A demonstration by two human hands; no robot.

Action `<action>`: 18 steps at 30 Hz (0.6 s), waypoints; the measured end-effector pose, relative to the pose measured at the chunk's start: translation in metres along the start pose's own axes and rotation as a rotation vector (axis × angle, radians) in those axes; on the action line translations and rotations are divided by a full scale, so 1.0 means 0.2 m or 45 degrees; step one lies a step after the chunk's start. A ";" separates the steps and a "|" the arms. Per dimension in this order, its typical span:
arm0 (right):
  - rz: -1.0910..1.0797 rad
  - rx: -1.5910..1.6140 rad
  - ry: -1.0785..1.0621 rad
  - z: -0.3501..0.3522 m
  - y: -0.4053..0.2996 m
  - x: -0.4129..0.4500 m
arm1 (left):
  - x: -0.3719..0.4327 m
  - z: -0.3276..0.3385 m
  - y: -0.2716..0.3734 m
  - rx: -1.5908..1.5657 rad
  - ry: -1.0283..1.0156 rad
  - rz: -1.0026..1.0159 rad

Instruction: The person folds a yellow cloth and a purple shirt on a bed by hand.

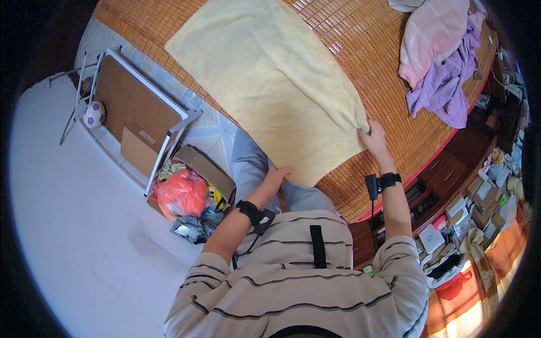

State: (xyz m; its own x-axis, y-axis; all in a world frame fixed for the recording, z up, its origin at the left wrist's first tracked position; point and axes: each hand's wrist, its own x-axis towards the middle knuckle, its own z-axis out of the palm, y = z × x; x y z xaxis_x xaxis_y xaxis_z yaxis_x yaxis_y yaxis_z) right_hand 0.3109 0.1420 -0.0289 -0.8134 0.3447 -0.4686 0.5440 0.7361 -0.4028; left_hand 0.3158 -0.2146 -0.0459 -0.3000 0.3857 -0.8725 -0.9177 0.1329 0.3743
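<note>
A pale yellow cloth (274, 88), perhaps a towel or small blanket, lies spread over a bamboo slat mat, with soft creases along its right half. My left hand (281, 174) pinches its near left corner, just off the mat's edge and above my legs. At the near right corner, my right hand (374, 137) grips the cloth between thumb and fingers, over the mat. Both wrists wear black straps with small devices and cables.
The bamboo mat (359, 50) has a red edge. Pink clothing (435, 38) and a purple cloth (448, 88) lie at its far right. At left are a white metal frame (143, 80), a ball (94, 114) and a box (207, 164) of plastic bags. Cluttered items fill the right side.
</note>
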 end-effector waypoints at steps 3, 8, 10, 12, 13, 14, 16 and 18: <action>0.211 0.143 -0.285 -0.04 -0.07 -0.08 | -0.10 -0.01 0.13 -0.373 -0.088 -0.025; 0.359 0.937 -0.420 0.05 -0.07 -0.27 | -0.20 -0.06 0.12 -0.542 0.110 -0.137; 0.356 1.117 -0.561 0.05 -0.08 -0.33 | -0.23 -0.08 0.08 -0.569 0.227 -0.062; 0.484 1.237 -0.651 0.05 -0.08 -0.42 | -0.28 -0.12 0.06 -0.490 0.494 -0.256; 0.624 1.362 -0.740 0.05 -0.09 -0.47 | -0.33 -0.15 0.07 -0.492 0.495 -0.252; 0.618 1.361 -0.741 0.05 -0.11 -0.51 | -0.39 -0.19 0.09 -0.434 0.358 -0.198; 0.764 1.405 -0.818 0.02 -0.16 -0.59 | -0.49 -0.25 0.16 -0.370 0.226 -0.137; 0.698 1.425 -0.711 -0.02 -0.24 -0.65 | -0.58 -0.29 0.24 -0.104 0.241 -0.092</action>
State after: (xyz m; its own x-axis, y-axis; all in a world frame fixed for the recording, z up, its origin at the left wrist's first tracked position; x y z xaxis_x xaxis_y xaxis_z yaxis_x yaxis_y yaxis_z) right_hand 0.3894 0.0652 0.0544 -0.3955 -0.0386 -0.9176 0.8586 -0.3704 -0.3545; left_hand 0.2907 -0.3063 0.0557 -0.2689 0.1985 -0.9425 -0.9544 0.0766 0.2884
